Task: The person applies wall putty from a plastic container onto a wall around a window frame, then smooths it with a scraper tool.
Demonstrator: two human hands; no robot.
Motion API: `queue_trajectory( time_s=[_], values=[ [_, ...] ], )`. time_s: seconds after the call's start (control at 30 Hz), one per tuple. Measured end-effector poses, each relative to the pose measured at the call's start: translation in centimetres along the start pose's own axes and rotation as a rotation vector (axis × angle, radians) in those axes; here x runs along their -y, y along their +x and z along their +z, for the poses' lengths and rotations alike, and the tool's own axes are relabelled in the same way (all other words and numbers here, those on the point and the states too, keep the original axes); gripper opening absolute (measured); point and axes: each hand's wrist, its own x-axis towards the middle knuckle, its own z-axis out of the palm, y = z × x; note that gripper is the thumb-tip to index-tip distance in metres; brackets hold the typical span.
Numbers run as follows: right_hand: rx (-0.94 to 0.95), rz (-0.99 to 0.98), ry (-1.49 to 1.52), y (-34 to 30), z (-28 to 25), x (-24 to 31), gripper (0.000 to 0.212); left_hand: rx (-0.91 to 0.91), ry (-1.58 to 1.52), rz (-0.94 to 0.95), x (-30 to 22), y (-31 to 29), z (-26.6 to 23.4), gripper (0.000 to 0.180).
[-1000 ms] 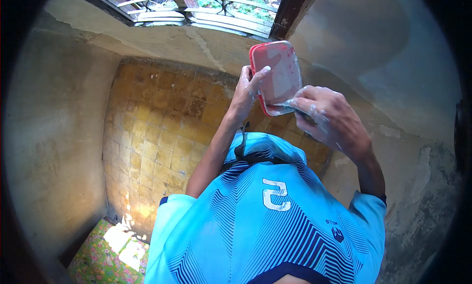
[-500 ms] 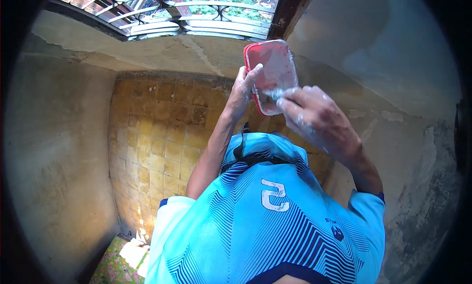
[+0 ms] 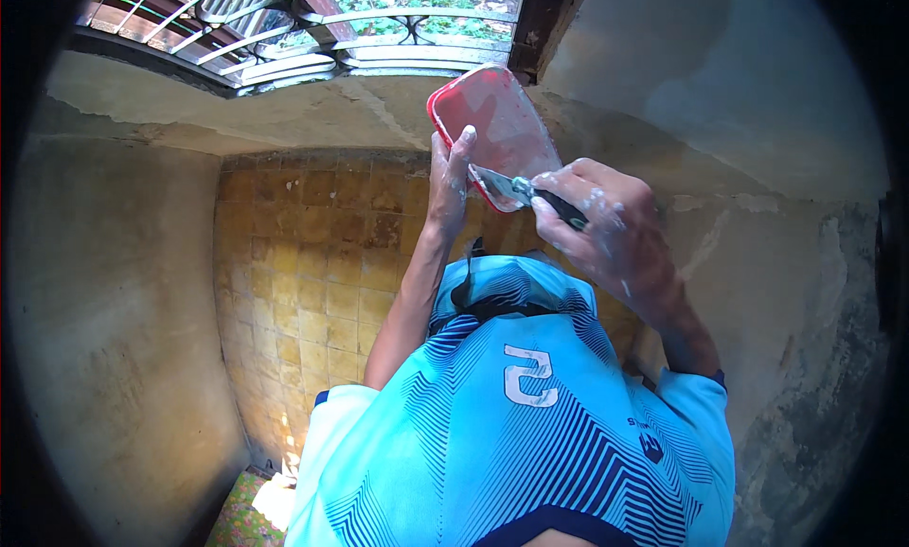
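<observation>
A red rectangular plastic tub (image 3: 511, 121), its inside smeared with whitish paste, is tilted in front of me below the window. My left hand (image 3: 449, 173) grips its left side, thumb over the rim and the other fingers behind the wall. In my right hand (image 3: 606, 220) is a putty knife (image 3: 559, 206) with a dark handle. Its paste-coated blade lies at the near end of the tub, by the rim close to my left hand. White paste spots both hands, the right one most. The fingertips behind the tub are hidden.
A window with a curved metal grille (image 3: 398, 45) is at the top, set in a dark frame. Patchy plastered walls (image 3: 123, 291) stand on both sides. Yellow-brown tiles (image 3: 303, 263) cover the floor. At lower left lies a flower-patterned cloth surface (image 3: 244, 514) with something pale on it.
The tub has shifted left and tilted more. My right hand has turned, so the putty knife's handle and blade show clearly; the blade has moved toward the tub's left rim.
</observation>
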Motion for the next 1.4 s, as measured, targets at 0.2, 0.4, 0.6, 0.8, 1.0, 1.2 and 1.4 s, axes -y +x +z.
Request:
queue_trajectory(
  time_s=[0.2, 0.4, 0.6, 0.8, 1.0, 1.2, 1.4],
  values=[
    [-0.045, -0.065, -0.067, 0.4, 1.4, -1.9, 0.022, -0.001, 0.077, -0.071, -0.2, 0.1, -0.2, 0.071],
    [-0.015, -0.200, -0.400, 1.7, 0.5, -1.6, 0.020, -0.001, 0.091, -0.070, -1.4, 0.0, 0.3, 0.071],
    [0.046, -0.244, -0.270, -0.9, 2.3, -1.3, 0.016, -0.065, 0.191, -0.099, -0.5, 0.0, 0.1, 0.071],
    [0.032, -0.186, -0.059, -1.1, 1.4, -1.7, 0.018, -0.064, 0.122, -0.092, -0.3, 0.0, 0.1, 0.070],
    [-0.076, -0.232, -0.253, 0.6, 0.7, -3.4, 0.015, -0.016, 0.128, -0.036, 0.0, 0.3, 0.1, 0.072],
    [0.070, -0.346, -0.184, -0.5, 0.9, -3.0, 0.012, -0.006, 0.123, -0.045, 0.4, 0.5, -0.3, 0.074],
    [0.125, -0.331, -0.330, 1.4, 0.2, -4.5, 0.015, 0.018, 0.138, -0.101, 0.2, 0.4, -0.2, 0.074]
  ],
)
